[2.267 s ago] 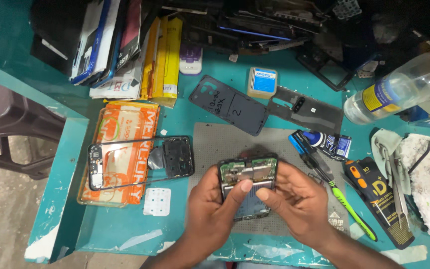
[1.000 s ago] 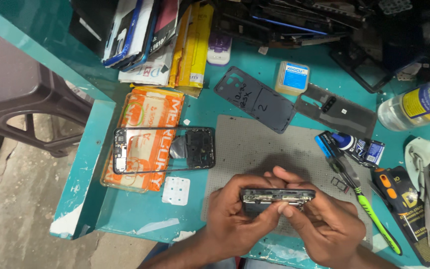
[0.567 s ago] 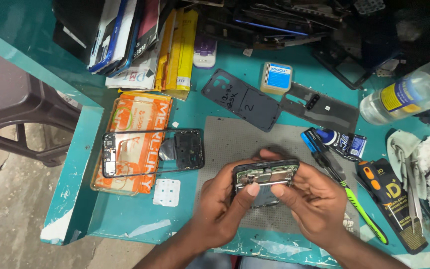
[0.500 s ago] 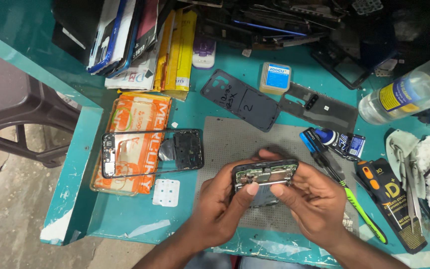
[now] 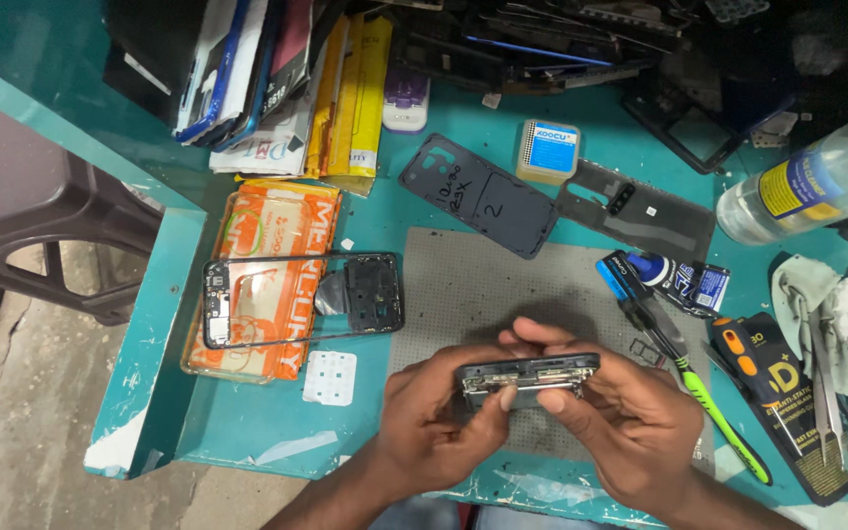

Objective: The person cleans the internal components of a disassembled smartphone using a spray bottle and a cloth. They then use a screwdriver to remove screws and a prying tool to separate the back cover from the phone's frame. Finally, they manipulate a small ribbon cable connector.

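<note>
Both hands, left point(image 5: 436, 420) and right point(image 5: 622, 424), hold a phone point(image 5: 528, 377) edge-up, fingers closed around it above the grey mat point(image 5: 503, 285). An orange packet point(image 5: 272, 275) lies left on the teal surface point(image 5: 247, 432); a small blue-labelled box point(image 5: 549, 151) sits behind.

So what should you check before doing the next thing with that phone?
1. Both hands on phone: ok, left hand and right hand grip it.
2. Phone over grey mat: ok.
3. Phone tilted edge-up, insides showing: ok.
4. Frame out of the way, on orange packet: ok.
5. Green tool near right hand: ok.
6. Loose screws: cannot tell.
</note>
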